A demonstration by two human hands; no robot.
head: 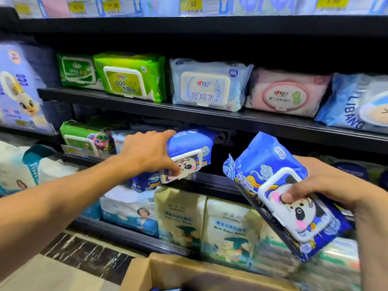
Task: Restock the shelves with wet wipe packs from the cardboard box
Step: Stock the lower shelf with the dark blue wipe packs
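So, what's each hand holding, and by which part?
Left hand grips a blue panda pack by its left end; right hand grips a second pack by its right edge.

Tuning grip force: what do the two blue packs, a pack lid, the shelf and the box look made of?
The left pack and right pack: soft glossy plastic film, creased and glinting. The lid on the right pack: probably rigid white plastic, a raised moulded frame. The shelf: dark, likely painted metal; thin straight edge, dull sheen. The box: brown matte cardboard, folded flap.

head view looks forward and down, close to shelves (210, 118).
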